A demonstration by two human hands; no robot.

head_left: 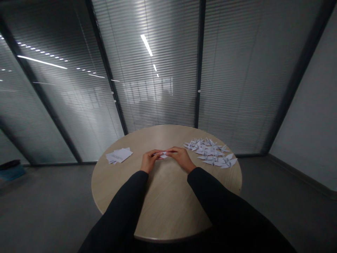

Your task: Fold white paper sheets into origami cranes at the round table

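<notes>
Round wooden table (168, 211), glass partition (237, 88) with slatted blinds, grey floor (47, 211), dark bag (10, 164)

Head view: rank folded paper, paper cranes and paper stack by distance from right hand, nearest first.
1. Small folded paper, pinched between right hand and left hand, mid-table.
2. Paper cranes, heaped on the round wooden table, right side.
3. Stack of paper sheets, left side.
</notes>
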